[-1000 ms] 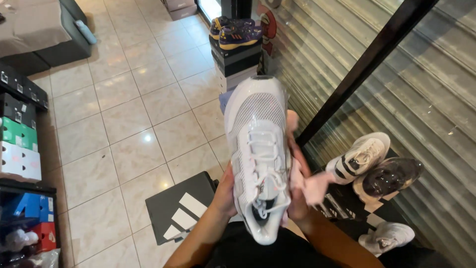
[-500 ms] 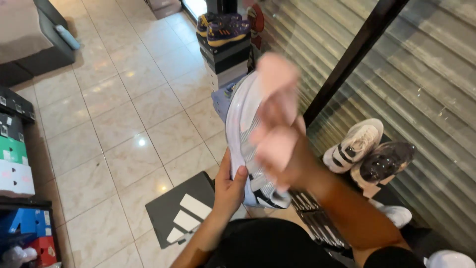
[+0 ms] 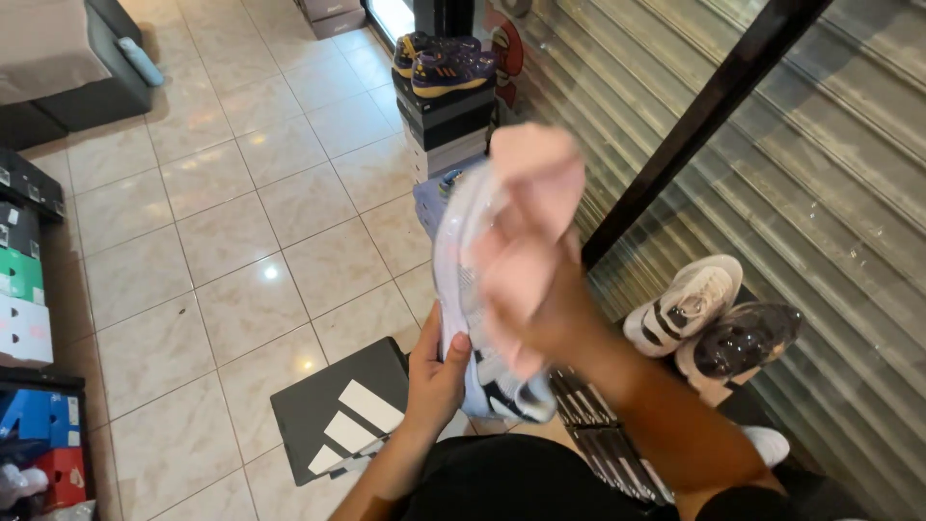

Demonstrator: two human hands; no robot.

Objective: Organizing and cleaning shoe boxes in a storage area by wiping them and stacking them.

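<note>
White sneaker (image 3: 461, 280) held up on edge in front of the person, toe pointing away, heel end low near the lap. Left hand (image 3: 436, 371) clasps it at the heel end, thumb hooked over the near side, fingers wrapped behind. Right hand (image 3: 526, 289) is clenched on a pale pink cloth (image 3: 535, 174) and pressed against the shoe's right side; motion blur smears both hand and cloth (where cloth ends and shoe begins is hard to read). Dark trim shows at the shoe's heel.

Below the left hand, a dark grey shoebox lid (image 3: 338, 410) with three white slanted bars lies flat on the tiled floor (image 3: 241, 241). Beyond the held shoe stands a stack of shoeboxes (image 3: 446, 121) with a navy-and-yellow pair of sneakers (image 3: 439, 63) on top.

To the right, a white sneaker with dark stripes (image 3: 685, 304) and a dark-soled shoe (image 3: 738, 342) sit touching each other against a corrugated metal shutter (image 3: 820, 193). A black post (image 3: 704, 121) runs diagonally across the shutter.

Left edge: more boxes piled up, black, green, white, blue, red (image 3: 24, 318). Top left, a low dark bench (image 3: 72, 72) with a light cushion
</note>
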